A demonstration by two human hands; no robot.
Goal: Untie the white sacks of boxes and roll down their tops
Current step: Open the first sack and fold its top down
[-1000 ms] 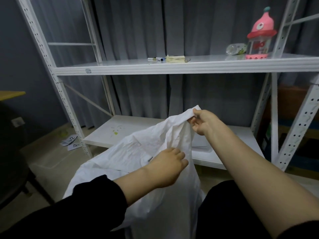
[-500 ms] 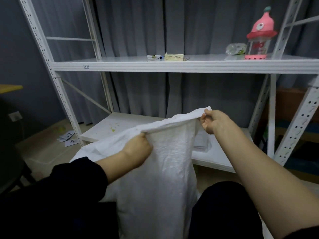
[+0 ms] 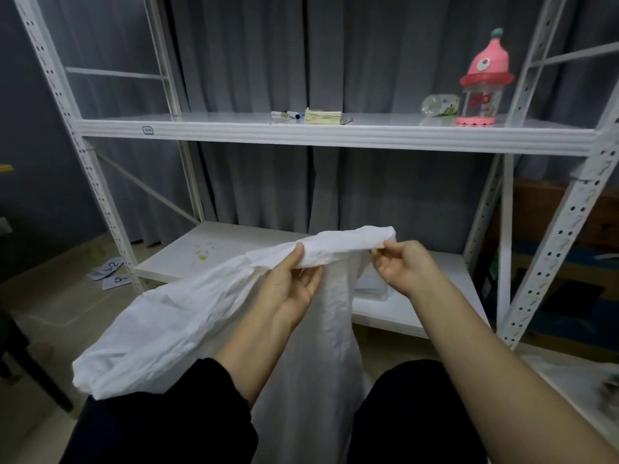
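A: white sack (image 3: 187,316) hangs between the knees in front of the rack (image 3: 335,139), top edge lifted. Thin woven plastic by the look: soft, light, probably slick

B: grip points?

A: the rim. left hand (image 3: 288,289) pinches it thumb-over; right hand (image 3: 403,267) pinches the far end of the fold. Roll outward from there, hands apart

Crumpled white sack (image 3: 187,316), seemingly untied

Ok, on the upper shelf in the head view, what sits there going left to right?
Markers → yellowish paper pad → clear plastic bottle lying on its side → pink-topped drinking bottle.
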